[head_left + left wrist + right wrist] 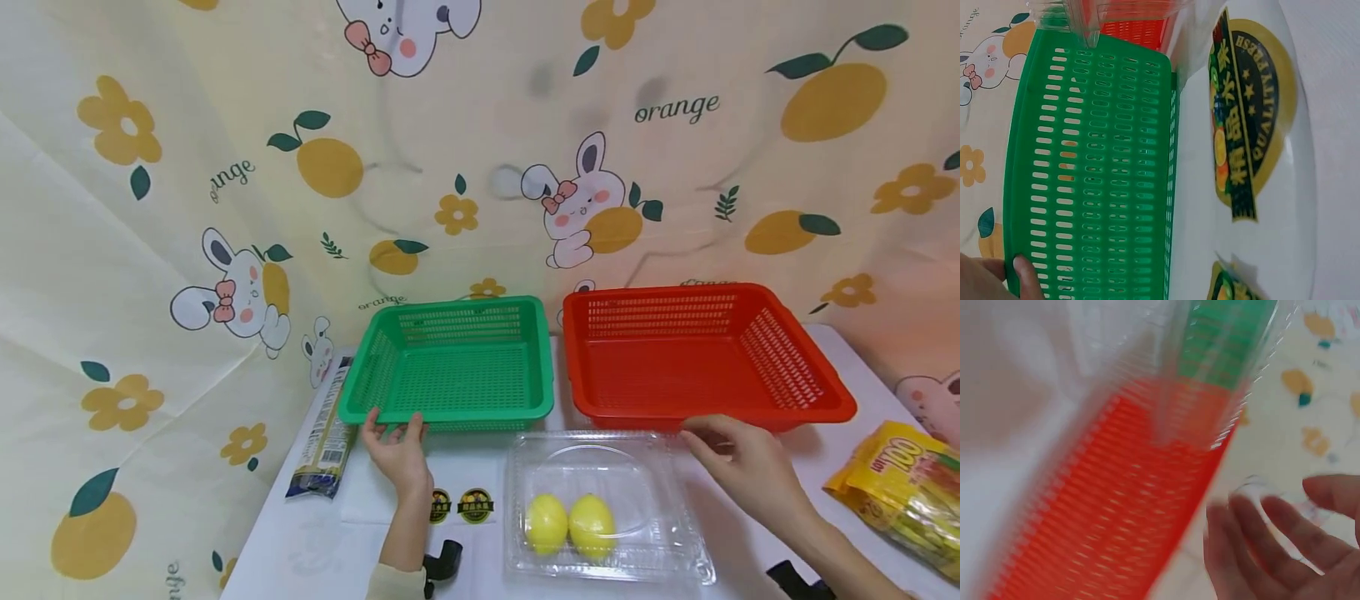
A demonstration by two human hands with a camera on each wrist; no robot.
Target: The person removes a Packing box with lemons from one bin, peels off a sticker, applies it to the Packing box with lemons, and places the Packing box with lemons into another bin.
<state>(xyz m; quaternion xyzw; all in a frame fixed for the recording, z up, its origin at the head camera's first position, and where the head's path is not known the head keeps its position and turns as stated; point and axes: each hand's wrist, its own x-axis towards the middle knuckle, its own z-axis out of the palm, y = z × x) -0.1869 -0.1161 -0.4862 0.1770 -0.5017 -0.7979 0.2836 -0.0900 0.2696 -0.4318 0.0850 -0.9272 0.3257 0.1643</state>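
Observation:
My left hand (400,458) grips the front rim of a green plastic basket (536,404) near its left end. In the left wrist view the thumb lies against the slotted side of that basket (1107,156). A red plastic basket (660,375) stands to its right. My right hand (738,462) hovers by the red basket's front rim, near the far right corner of a clear plastic box (645,550). Its fingers (1247,531) are loosely bent and hold nothing in the right wrist view, which is blurred. Two yellow lemons (592,527) lie inside the closed clear box.
A yellow snack bag (900,500) lies at the right edge of the table. To the left of the green basket is a long dark-and-gold packet (322,446). Round black-and-gold stickers (476,505) lie left of the clear box. A printed cloth (480,125) hangs behind.

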